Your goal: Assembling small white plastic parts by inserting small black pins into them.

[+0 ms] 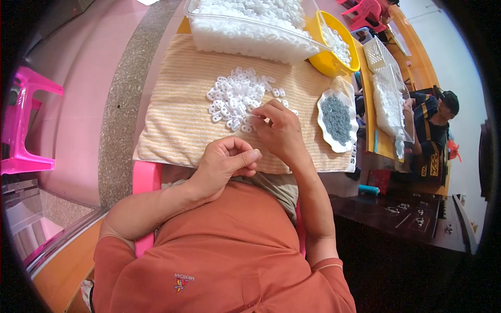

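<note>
A loose pile of small white two-holed plastic pieces (237,96) lies on a striped beige towel (175,104) in front of me. My right hand (281,130) reaches over the pile's near right edge, thumb and fingers bent together at the pieces; whatever is between the fingertips is hidden. Nearer to my body, my left hand (227,164) hovers with thumb and forefinger pressed together. Anything in that pinch is too small to make out. To the right of my right hand, a white wavy-rimmed dish (324,133) holds many tiny grey-blue bits (336,119).
A clear bin (250,41) full of white pieces stands at the back, beside a yellow bowl (349,67) of similar pieces. A pink stool (23,125) is at the left. On the right, another person (436,122) sits by a second table with a filled clear bin (389,104).
</note>
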A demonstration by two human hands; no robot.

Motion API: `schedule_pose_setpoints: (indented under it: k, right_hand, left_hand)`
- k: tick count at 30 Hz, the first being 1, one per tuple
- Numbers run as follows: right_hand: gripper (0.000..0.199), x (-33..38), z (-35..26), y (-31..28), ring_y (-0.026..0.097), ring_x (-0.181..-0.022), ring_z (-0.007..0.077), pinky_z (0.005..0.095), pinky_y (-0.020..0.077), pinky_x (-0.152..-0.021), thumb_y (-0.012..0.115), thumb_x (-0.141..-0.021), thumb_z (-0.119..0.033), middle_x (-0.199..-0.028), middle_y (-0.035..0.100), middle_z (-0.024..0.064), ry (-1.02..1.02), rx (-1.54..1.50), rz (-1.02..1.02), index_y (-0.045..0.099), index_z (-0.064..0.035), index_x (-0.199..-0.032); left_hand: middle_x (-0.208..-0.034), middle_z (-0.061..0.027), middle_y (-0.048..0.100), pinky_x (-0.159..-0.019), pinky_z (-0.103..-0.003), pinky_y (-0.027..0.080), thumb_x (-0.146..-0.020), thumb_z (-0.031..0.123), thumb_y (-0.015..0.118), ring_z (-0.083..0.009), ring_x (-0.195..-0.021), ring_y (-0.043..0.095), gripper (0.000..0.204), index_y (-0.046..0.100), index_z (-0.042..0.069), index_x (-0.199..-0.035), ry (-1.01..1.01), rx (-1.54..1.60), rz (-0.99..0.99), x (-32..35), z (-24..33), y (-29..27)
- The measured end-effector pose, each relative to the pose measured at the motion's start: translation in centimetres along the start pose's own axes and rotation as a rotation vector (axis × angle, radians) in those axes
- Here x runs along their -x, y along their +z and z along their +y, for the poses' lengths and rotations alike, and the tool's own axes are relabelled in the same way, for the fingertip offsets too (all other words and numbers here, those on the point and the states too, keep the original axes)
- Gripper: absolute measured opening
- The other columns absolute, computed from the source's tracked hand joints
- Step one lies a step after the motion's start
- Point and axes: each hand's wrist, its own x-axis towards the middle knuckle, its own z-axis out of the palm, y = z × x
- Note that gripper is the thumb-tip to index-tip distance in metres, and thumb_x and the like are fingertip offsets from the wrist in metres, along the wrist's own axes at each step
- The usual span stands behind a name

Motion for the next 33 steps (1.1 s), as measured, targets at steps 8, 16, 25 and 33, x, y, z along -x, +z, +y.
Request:
schedule_pose_setpoints:
  k: [8, 16, 25, 33]
  right_hand:
    - [0.015, 2.3, -1.1, -0.9, 0.062, -0.067, 0.0246, 0.0319, 0.0489, -0.057, 0.070, -0.076, -0.003, -0.081, 0.062, 0.0114, -0.091, -0.184, 0.138, 0.067, -0.0037, -0.090]
    - [0.026, 5.8, -2.6, -0.6, 0.064, -0.068, 0.0228, 0.0300, 0.0518, -0.056, 0.069, -0.075, 0.003, -0.086, 0.060, 0.0124, -0.176, -0.355, 0.216, 0.064, -0.0059, -0.099]
    - [0.025, 7.8, -1.8, -2.1, 0.054, -0.069, 0.0095, 0.0203, 0.0424, -0.059, 0.067, -0.079, 0.004, -0.097, 0.058, 0.0095, -0.002, -0.727, -0.006, 0.065, -0.0035, -0.103]
    - [0.027, 7.6, 3.8, -6.7, 0.057, -0.064, 0.0132, 0.0240, 0.0456, -0.057, 0.070, -0.074, 0.004, -0.093, 0.061, 0.0096, 0.132, -0.073, 0.116, 0.064, -0.0006, -0.100]
  left_hand:
    - [-0.084, -0.0025, 0.062, -0.068, -0.025, 0.055, -0.089, 0.012, 0.064, -0.0093, -0.074, 0.061, 0.011, 0.059, 0.004, -0.095, 0.000, 0.089, 0.031, -0.1, 0.1, 0.3]
    - [-0.094, -0.0028, 0.064, -0.078, -0.029, 0.053, -0.094, 0.019, 0.057, -0.0115, -0.085, 0.061, 0.017, 0.062, 0.005, -0.102, -0.044, 0.168, -0.010, 0.2, 0.0, 0.3]
    - [-0.091, -0.0050, 0.065, -0.076, -0.028, 0.056, -0.092, 0.014, 0.059, -0.0122, -0.081, 0.063, 0.011, 0.061, 0.004, -0.097, -0.050, 0.113, -0.027, 0.2, -0.1, 0.3]
    - [-0.087, -0.0051, 0.065, -0.067, -0.026, 0.057, -0.089, 0.009, 0.063, -0.0105, -0.074, 0.062, 0.009, 0.061, 0.003, -0.096, -0.073, 0.053, -0.042, 0.3, 0.0, 0.6]
